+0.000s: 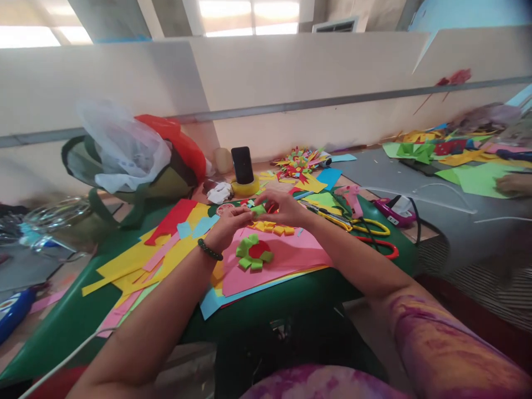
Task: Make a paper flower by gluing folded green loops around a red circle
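Both of my hands meet above the far edge of a pink paper sheet [291,255]. Pinched between the fingers of my left hand [235,218] and my right hand [285,206] is a small piece of green paper [259,210]. Just below them lie several folded orange-yellow paper pieces [272,228] in a row. Nearer to me, a red paper disc [258,250] rests on the pink sheet, partly ringed by folded green paper tabs [244,249]. My fingertips hide part of the held piece.
Yellow paper sheets [120,266] spread on the left of the green surface [291,302]. To the right are a pink glue gun [351,198], scissors with yellow handles [372,227] and red handles [388,248]. A phone [242,164] stands behind. Another person's hand [515,184] shows far right.
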Action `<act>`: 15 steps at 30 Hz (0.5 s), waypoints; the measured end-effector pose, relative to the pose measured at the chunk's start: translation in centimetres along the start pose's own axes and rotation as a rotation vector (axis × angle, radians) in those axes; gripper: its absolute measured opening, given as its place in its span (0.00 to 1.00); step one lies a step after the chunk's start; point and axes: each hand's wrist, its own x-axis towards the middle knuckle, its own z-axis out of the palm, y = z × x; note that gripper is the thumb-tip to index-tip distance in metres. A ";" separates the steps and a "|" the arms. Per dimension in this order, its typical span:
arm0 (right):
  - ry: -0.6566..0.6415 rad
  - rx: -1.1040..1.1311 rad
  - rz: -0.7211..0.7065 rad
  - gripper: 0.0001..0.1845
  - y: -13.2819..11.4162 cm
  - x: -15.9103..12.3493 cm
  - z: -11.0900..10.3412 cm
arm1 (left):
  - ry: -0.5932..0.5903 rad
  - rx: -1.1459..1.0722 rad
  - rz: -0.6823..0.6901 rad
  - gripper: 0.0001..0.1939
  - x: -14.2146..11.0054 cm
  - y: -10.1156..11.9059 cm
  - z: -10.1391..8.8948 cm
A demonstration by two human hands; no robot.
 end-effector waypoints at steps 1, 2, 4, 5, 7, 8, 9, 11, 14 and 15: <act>-0.036 -0.043 -0.030 0.11 -0.2 -0.2 0.0 | -0.014 -0.021 -0.016 0.17 -0.1 -0.2 -0.3; -0.062 -0.081 -0.046 0.09 -0.5 -0.4 -0.1 | -0.039 -0.019 -0.027 0.17 -0.2 -0.3 -0.5; -0.065 -0.157 -0.043 0.06 -1.1 -1.2 0.0 | -0.123 0.090 -0.016 0.17 -0.4 -0.4 -1.2; -0.054 -0.196 -0.028 0.05 -1.3 -1.8 0.1 | -0.172 0.204 0.013 0.17 -0.6 -0.3 -1.5; -0.051 -0.250 0.003 0.04 -1.8 -3.2 0.5 | -0.278 0.509 0.096 0.13 -0.9 -0.1 -2.2; -0.062 -0.254 0.016 0.03 -1.9 -4.0 0.8 | -0.342 0.657 0.128 0.11 -1.0 -0.1 -2.4; -0.073 -0.245 0.030 0.02 -2.0 -4.7 1.1 | -0.415 0.770 0.146 0.09 -1.1 0.0 -2.6; -0.095 -0.205 0.067 0.04 -1.9 -6.0 1.7 | -0.567 0.887 0.171 0.12 -1.3 0.1 -2.6; -0.111 -0.155 0.111 0.04 -1.2 -6.9 2.3 | -0.678 0.938 0.226 0.17 -1.6 0.2 -2.2; -0.118 -0.146 0.113 0.04 -0.9 -7.0 2.4 | -0.685 0.954 0.243 0.17 -1.7 0.2 -2.1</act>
